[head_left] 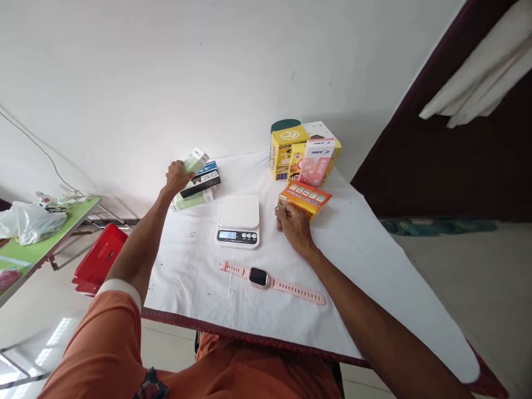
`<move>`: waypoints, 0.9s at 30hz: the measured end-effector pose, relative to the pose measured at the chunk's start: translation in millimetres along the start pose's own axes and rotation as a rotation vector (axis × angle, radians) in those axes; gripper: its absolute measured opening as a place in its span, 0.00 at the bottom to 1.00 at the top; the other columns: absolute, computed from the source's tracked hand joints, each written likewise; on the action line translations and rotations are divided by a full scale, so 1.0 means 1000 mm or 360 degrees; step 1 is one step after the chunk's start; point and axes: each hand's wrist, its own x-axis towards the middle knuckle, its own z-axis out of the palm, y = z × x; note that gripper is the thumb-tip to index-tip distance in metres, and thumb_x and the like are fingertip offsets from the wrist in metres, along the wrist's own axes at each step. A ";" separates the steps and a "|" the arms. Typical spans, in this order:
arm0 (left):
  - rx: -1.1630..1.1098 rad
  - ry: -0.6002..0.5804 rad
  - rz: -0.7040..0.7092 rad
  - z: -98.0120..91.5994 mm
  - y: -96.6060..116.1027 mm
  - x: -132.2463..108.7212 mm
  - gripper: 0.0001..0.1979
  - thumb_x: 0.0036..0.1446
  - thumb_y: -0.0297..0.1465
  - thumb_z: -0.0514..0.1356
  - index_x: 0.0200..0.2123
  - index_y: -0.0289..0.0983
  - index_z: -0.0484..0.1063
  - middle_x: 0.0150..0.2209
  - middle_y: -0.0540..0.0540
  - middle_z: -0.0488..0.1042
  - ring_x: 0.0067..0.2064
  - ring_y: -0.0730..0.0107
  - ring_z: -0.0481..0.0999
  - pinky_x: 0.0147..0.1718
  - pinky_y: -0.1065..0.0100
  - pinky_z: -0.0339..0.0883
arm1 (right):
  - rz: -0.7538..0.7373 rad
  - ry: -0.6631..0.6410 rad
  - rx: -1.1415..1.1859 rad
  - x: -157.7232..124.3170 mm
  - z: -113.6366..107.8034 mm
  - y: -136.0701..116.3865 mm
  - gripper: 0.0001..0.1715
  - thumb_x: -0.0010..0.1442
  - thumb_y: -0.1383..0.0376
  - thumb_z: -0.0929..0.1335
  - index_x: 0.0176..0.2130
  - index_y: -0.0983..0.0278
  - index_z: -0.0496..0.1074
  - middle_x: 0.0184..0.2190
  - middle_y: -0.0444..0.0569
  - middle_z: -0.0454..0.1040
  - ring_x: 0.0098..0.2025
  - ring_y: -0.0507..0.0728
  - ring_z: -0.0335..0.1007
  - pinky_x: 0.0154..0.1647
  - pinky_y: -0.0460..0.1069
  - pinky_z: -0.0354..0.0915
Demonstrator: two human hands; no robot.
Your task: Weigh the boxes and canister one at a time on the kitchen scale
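Yellow carton [286, 153] shows "COM"; left hand [178, 175] holds pale-green box [195, 160].

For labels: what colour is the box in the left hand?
Box: pale green and white, best in the head view.

Okay so the scale [239, 211] looks like smooth plastic with a shiny control strip [236, 237]. The near watch [258, 277] has a matt, rubbery strap [297, 289] and glossy, glassy-looking screen [258, 276]. Orange carton [308, 192]: printed card, slightly slick. Tablecloth [195, 282]'s matt fabric (pretty wrinkly, tbh), and the left bag [39, 223] is crinkly, shiny plastic.
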 end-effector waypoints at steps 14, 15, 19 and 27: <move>-0.0111 -0.0517 0.0929 0.032 0.077 -0.109 0.32 0.61 0.42 0.69 0.65 0.39 0.70 0.56 0.36 0.73 0.56 0.48 0.75 0.58 0.49 0.70 | 0.0022 0.0040 0.0064 0.004 0.000 -0.004 0.22 0.65 0.47 0.66 0.27 0.58 0.64 0.21 0.43 0.70 0.21 0.54 0.67 0.25 0.51 0.65; -0.0096 -0.0549 0.0940 0.038 0.080 -0.111 0.32 0.62 0.43 0.68 0.65 0.39 0.70 0.55 0.36 0.73 0.55 0.48 0.75 0.57 0.48 0.70 | 0.0027 0.0034 0.0081 0.003 0.000 -0.005 0.22 0.65 0.47 0.66 0.27 0.58 0.64 0.21 0.43 0.69 0.21 0.54 0.66 0.25 0.51 0.66; 0.0002 -0.0605 0.0940 0.052 0.086 -0.113 0.32 0.64 0.44 0.67 0.67 0.39 0.69 0.54 0.35 0.73 0.55 0.46 0.75 0.57 0.46 0.68 | 0.0059 0.0015 0.0134 0.004 0.000 -0.004 0.25 0.66 0.45 0.67 0.27 0.58 0.65 0.20 0.42 0.68 0.20 0.53 0.65 0.23 0.49 0.64; -0.0253 -0.0482 0.0902 0.046 0.079 -0.113 0.39 0.60 0.51 0.69 0.69 0.41 0.68 0.59 0.35 0.72 0.62 0.44 0.72 0.63 0.45 0.65 | 0.0038 0.0048 0.0160 0.004 0.002 -0.003 0.27 0.66 0.41 0.66 0.29 0.59 0.67 0.21 0.42 0.68 0.20 0.51 0.64 0.21 0.48 0.63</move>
